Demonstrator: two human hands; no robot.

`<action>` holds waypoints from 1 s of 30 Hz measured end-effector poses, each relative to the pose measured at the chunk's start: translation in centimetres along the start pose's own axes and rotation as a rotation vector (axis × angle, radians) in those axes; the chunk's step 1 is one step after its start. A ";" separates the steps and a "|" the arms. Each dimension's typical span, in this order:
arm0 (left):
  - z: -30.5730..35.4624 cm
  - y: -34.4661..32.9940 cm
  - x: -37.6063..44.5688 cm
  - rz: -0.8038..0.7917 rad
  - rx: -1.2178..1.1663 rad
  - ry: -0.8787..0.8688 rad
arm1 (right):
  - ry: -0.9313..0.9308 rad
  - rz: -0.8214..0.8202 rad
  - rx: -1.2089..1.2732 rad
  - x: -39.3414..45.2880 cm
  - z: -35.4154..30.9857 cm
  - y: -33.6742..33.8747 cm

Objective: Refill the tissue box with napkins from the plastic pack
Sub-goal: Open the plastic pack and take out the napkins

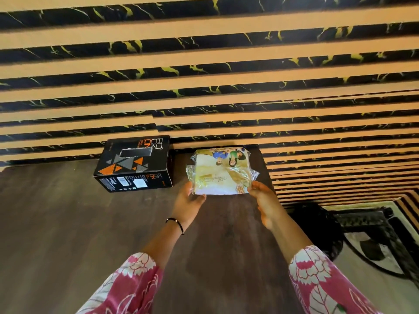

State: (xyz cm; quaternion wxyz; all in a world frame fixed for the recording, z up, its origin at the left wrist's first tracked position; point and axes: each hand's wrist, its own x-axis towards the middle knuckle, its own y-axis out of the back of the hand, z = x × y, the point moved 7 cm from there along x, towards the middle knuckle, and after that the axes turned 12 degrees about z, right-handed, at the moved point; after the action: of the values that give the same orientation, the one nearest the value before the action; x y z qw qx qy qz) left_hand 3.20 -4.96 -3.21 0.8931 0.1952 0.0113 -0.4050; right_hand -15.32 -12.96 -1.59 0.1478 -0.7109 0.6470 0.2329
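A person's left hand (189, 201) and right hand (264, 198) grip the near corners of a clear plastic pack (221, 172) of napkins, fingers closed on the wrapper, at the far edge of a dark wooden table (68, 223). The black tissue box (133, 163), its top slot torn open, stands just to the pack's left against a striped wall (204, 75).

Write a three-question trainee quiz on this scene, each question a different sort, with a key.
1. True or false: both hands touch the plastic pack.
2. The tissue box sits on which side of the pack? A) left B) right
3. Fill in: the left hand wears a black ____ at the wrist.

Key: 1 true, with the right hand at the pack's near right corner; 2 A; 3 bracelet.
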 end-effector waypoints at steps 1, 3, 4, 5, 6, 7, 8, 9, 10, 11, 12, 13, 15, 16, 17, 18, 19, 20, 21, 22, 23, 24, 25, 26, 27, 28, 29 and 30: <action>-0.6 0.1 -0.4 -0.016 0.012 -0.027 | 0.003 -0.009 0.000 -0.3 0.7 0.2; -1.3 1.2 -2.1 -0.020 0.029 -0.067 | 0.000 -0.022 -0.003 -2.0 2.2 0.6; -1.6 1.8 -2.9 -0.020 0.042 -0.075 | 0.000 -0.032 0.002 -2.8 2.8 0.7; -2.4 2.6 -3.8 -0.019 0.050 -0.062 | 0.007 -0.041 0.004 -3.8 3.6 0.9; -3.1 3.2 -4.6 -0.024 0.047 -0.040 | 0.017 -0.051 0.004 -4.7 4.1 1.1; -3.9 3.9 -5.8 -0.035 0.050 -0.028 | 0.022 -0.058 0.000 -5.9 4.9 1.3; -4.5 4.4 -6.8 -0.044 0.053 -0.025 | 0.026 -0.063 -0.003 -6.8 5.6 1.4; -5.2 4.8 -7.5 -0.054 0.065 -0.029 | 0.022 -0.067 -0.006 -7.5 6.4 1.6; -5.6 5.4 -8.7 -0.063 0.078 -0.038 | 0.010 -0.062 -0.009 -8.6 7.4 1.8; -6.0 5.9 -9.7 -0.071 0.085 -0.056 | 0.003 -0.059 0.001 -9.5 8.1 2.0; -6.2 6.4 -11.0 -0.081 0.082 -0.071 | 0.002 -0.059 0.008 -10.6 8.9 2.2; -6.4 6.9 -12.2 -0.086 0.069 -0.084 | 0.005 -0.065 0.015 -11.4 9.5 2.3; -7.2 8.0 -14.5 -0.099 0.058 -0.088 | 0.025 -0.077 0.010 -13.2 10.6 2.6; -7.5 8.5 -15.5 -0.108 0.072 -0.103 | 0.038 -0.084 0.009 -14.0 10.9 2.7; -7.9 9.0 -16.6 -0.113 0.105 -0.131 | 0.046 -0.085 0.003 -14.6 11.5 3.1; -8.3 9.6 -17.4 -0.114 0.150 -0.160 | 0.051 -0.085 -0.010 -15.2 11.9 3.4; -8.7 10.1 -18.1 -0.114 0.197 -0.192 | 0.055 -0.088 -0.024 -15.6 12.4 3.9; -9.0 10.5 -18.9 -0.117 0.235 -0.225 | 0.066 -0.096 -0.040 -16.2 12.8 4.3; -9.2 10.9 -19.5 -0.117 0.268 -0.256 | 0.086 -0.104 -0.044 -16.6 13.2 4.8; -9.3 11.3 -20.1 -0.120 0.289 -0.279 | 0.112 -0.110 -0.045 -17.1 13.4 5.2; -9.4 11.6 -20.6 -0.124 0.296 -0.286 | 0.143 -0.104 -0.052 -17.5 13.6 5.5; -9.4 11.8 -20.9 -0.118 0.287 -0.291 | 0.189 -0.073 -0.086 -17.7 13.6 6.0; -9.4 12.0 -21.0 -0.093 0.278 -0.297 | 0.260 -0.014 -0.136 -17.8 13.2 6.6; -9.1 12.3 -20.9 -0.045 0.279 -0.309 | 0.342 0.063 -0.189 -17.7 12.5 7.2; -8.6 12.6 -20.6 0.018 0.291 -0.328 | 0.417 0.134 -0.227 -17.6 11.5 7.6; -7.8 12.8 -20.1 0.078 0.308 -0.361 | 0.477 0.179 -0.245 -17.7 10.3 7.6; -6.8 12.8 -19.6 0.125 0.325 -0.410 | 0.527 0.192 -0.252 -17.7 9.1 7.3; -5.5 12.6 -19.0 0.145 0.340 -0.470 | 0.569 0.180 -0.251 -17.8 8.0 6.6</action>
State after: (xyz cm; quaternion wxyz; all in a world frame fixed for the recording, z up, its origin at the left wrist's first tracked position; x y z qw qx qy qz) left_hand 0.42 18.19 -0.64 0.8523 0.2434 -0.2777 -0.3703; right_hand -23.95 5.49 1.53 -0.1489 -0.7002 0.6887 0.1151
